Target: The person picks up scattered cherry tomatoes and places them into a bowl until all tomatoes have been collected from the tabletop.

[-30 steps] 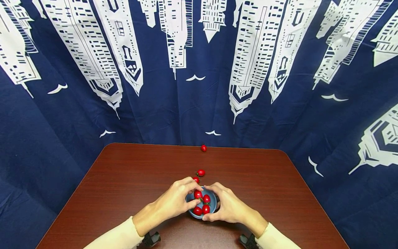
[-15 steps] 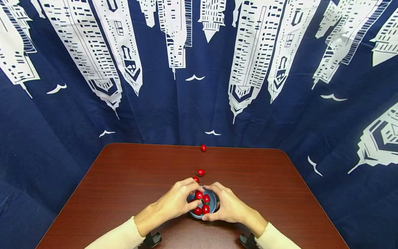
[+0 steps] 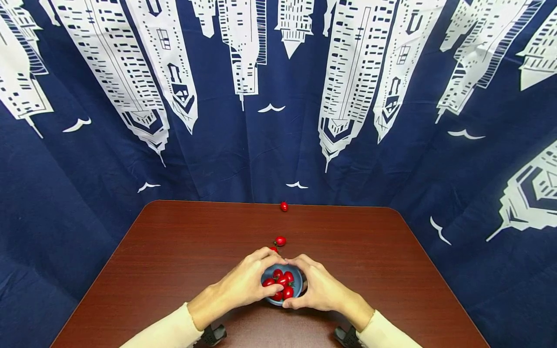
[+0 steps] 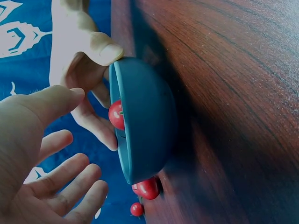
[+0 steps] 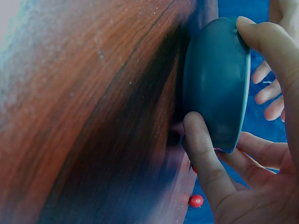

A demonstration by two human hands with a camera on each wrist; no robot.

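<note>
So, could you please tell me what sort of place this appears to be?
Probably a staged recording spot: a brown table backed by a navy skyline-print cloth, with dark wrist-worn devices on the person.

From above, the left hand covers part of the bowl and of the outer tomato toward the far edge of the table; its thumb crosses the inner tomatoes, seemingly six. The table's near corners are cut off. From the right wrist, the bowl's wall hides nearly everything inside.
</note>
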